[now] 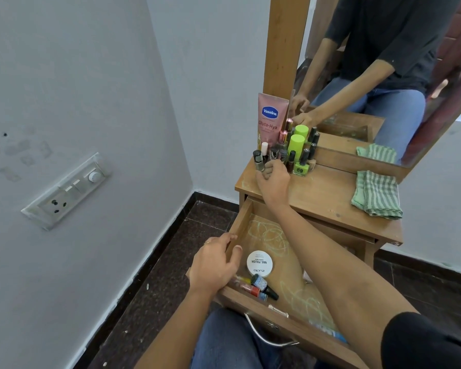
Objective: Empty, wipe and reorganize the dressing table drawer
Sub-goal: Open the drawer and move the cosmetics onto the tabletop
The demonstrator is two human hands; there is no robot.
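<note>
Drawer: the open wooden drawer point(241, 219) stands out from under the wooden desk point(328, 201); pale green scribbles mark its floor.
Left hand: the left hand point(215, 265) grips the drawer's left wall, fingers point(228, 238) over the outside, thumb inside.
Right hand: the right hand point(274, 180) rests on the desk past the drawer's far end, fingers narrowed round the base of a grey-capped nail polish bottle point(258, 159).
Inside the drawer: a round white tin point(259, 263) lies mid-floor; a dark blue bottle point(263, 285) and a red-orange bottle point(251, 289) lie at the front left corner.
Beyond the drawer: a pink Vaseline tube point(271, 119) stands upright behind a lime-green nail polish bottle point(300, 166).
Right of the drawer: a folded green striped cloth point(378, 194) lies on the desk.
</note>
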